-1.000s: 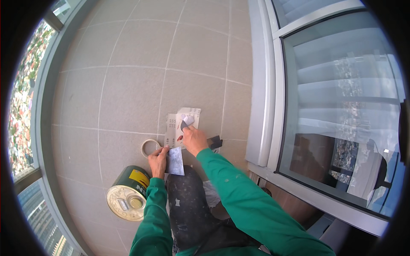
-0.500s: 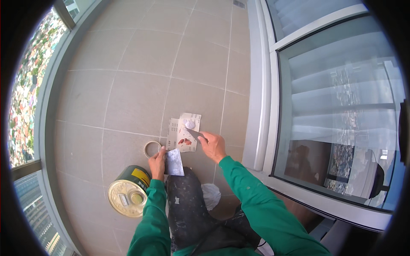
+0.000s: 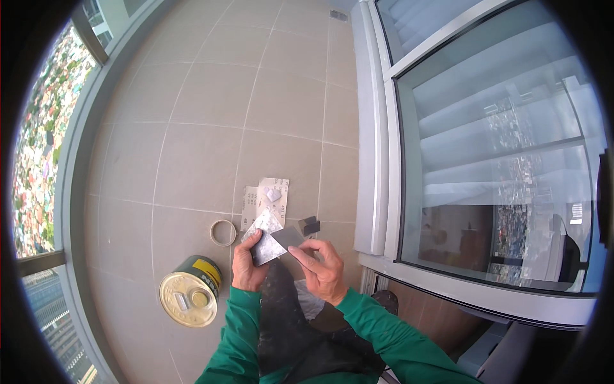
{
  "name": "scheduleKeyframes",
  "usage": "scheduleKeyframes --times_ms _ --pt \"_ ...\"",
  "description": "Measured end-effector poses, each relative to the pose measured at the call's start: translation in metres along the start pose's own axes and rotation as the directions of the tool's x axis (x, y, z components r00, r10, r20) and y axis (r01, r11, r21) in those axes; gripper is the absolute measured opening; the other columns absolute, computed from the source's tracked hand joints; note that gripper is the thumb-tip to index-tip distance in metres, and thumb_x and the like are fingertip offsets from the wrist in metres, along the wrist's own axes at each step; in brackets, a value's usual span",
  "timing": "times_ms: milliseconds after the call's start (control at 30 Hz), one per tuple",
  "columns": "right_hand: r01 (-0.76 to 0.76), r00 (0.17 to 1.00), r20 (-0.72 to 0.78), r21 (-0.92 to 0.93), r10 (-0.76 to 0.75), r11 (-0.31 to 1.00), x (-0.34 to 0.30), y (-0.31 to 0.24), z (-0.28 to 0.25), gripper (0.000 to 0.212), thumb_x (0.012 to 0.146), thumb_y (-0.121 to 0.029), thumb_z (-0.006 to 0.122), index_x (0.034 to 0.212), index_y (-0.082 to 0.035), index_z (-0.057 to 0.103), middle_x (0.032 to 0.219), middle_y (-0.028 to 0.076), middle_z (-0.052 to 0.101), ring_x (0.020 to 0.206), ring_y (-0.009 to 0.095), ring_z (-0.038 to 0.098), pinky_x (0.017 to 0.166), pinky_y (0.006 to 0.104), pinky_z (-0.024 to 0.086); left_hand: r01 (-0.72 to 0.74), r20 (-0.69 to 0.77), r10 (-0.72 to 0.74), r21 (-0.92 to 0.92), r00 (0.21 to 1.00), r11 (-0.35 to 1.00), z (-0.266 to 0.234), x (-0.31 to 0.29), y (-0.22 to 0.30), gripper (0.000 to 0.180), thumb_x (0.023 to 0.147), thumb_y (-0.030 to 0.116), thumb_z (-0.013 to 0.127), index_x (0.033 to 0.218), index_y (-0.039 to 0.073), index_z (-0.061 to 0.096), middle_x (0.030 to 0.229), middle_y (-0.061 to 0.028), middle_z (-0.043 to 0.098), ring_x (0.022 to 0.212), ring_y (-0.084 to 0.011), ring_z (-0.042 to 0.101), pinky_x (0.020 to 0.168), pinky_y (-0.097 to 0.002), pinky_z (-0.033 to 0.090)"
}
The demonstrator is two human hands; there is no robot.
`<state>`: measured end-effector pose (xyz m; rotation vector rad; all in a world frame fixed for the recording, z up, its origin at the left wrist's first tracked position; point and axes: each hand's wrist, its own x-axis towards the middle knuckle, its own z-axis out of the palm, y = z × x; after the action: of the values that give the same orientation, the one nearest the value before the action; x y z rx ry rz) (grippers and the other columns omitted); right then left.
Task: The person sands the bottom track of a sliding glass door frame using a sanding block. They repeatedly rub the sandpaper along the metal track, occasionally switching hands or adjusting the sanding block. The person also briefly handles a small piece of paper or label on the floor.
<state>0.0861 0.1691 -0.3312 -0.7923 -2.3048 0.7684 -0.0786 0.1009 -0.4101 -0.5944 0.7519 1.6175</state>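
My left hand is closed on a thin, flat plate smeared with whitish paste, tilted over the near end of the paper sheets. In my right hand is a dark grey, flat putty spreader, pinched between thumb and fingers. Its far edge lies against or just over the smeared plate; I cannot tell if they touch. Beyond both hands, printed paper sheets lie overlapping on the tiles, with a white lump on top. The plate hides the near part of the sheets.
To the left are a tape roll and a dark green can with a yellow patch and cream lid. A small dark block sits right of the sheets. White crumpled material lies by my leg. A glass door borders the right, a railing the left.
My right hand has drawn the spreader back from the sheets to the plate. My left hand has raised and turned the plate. The red paste on the sheets is now hidden; the dark block shows.
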Motion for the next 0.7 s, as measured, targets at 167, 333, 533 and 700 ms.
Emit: scheduleKeyframes --times_ms 167,333,533,700 --pt "0.038 0.996 0.084 -0.185 -0.022 0.982 -0.008 0.01 -0.011 0.057 0.071 0.009 0.064 0.119 -0.021 0.072 0.109 0.006 0.059 0.091 0.025 0.061 0.076 0.0352 0.054 -0.033 0.022 0.032 0.063 0.999 0.997 0.0 -0.008 0.007 0.033 0.092 0.012 0.062 0.122 -0.002 0.059 0.114 -0.0144 0.067 0.107 -0.0281 0.065 0.102 -0.0451 0.047" --pt "0.025 0.971 0.239 -0.21 0.026 0.977 -0.02 0.037 -0.006 0.051 0.076 0.004 0.061 0.119 -0.021 0.07 0.112 0.004 0.058 0.092 0.025 0.061 0.077 0.0358 0.054 -0.078 0.001 0.078 0.051 0.997 0.996 -0.01 -0.009 0.02 0.03 0.093 0.012 0.063 0.12 -0.001 0.061 0.112 -0.0104 0.068 0.102 -0.0243 0.066 0.096 -0.0409 0.05" --pt "-0.449 0.822 0.31 -0.161 0.477 0.879 -0.03 0.079 0.054 0.029 0.092 -0.012 0.056 0.12 -0.01 0.065 0.107 0.013 0.063 0.094 0.036 0.063 0.079 0.0443 0.052 -0.329 -0.115 0.341 0.11 0.933 0.938 -0.021 -0.03 0.044 0.033 0.099 0.032 0.061 0.111 0.002 0.063 0.102 -0.0051 0.067 0.09 -0.0177 0.065 0.085 -0.0379 0.052" --pt "-0.523 0.757 0.321 -0.224 0.569 0.822 -0.029 0.111 0.111 0.031 0.095 -0.021 0.054 0.122 -0.007 0.063 0.106 0.017 0.065 0.095 0.04 0.063 0.082 0.0489 0.051 -0.302 -0.161 0.336 0.203 0.928 0.931 -0.044 -0.048 0.047 0.036 0.1 0.036 0.06 0.105 0.001 0.065 0.099 -0.0044 0.067 0.085 -0.0144 0.062 0.081 -0.0338 0.051"
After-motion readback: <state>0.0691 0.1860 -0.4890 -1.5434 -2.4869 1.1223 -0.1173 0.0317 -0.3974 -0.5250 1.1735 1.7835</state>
